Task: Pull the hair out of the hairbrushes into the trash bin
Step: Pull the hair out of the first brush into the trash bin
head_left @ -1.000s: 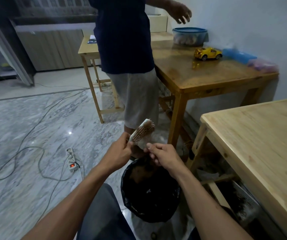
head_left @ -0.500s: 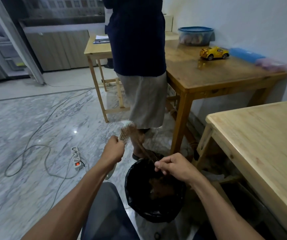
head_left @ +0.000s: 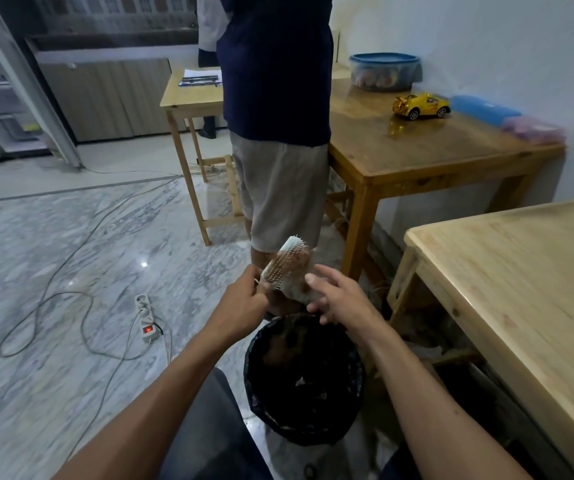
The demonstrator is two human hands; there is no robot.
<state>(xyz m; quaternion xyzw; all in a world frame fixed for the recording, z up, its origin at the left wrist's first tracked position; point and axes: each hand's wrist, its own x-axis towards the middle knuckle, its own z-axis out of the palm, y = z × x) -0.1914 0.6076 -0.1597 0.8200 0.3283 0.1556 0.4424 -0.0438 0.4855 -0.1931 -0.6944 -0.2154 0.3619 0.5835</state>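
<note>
So we've got the brush [head_left: 287,265] back up over the bin [head_left: 304,379] again. Our left hand [head_left: 244,303] is clenched round its handle end, head tilted up and to the right, bristles facing us with a reddish-brown wad of hair [head_left: 296,263] tangled in them. Half a second ago that hand had the brush lower and further left, bristles turned away, while strands stretched down to our right hand, which was pinched shut just above the bin rim. Now the right hand [head_left: 339,299] has come back up beside the brush, fingers spread loose, thumb tip near the bristles, not gripping anything we can make out.

The bin, black liner and all, sits on the marble floor [head_left: 71,271] right below both hands, dark clumps inside. Another person [head_left: 278,133] in a navy top and grey shorts stands just behind the brush, same spot as before. Pale bench [head_left: 521,289] on our right, darker bench [head_left: 417,147] behind it with a yellow toy car [head_left: 420,105]. Power strip [head_left: 145,318] and cables on the floor to the left.
</note>
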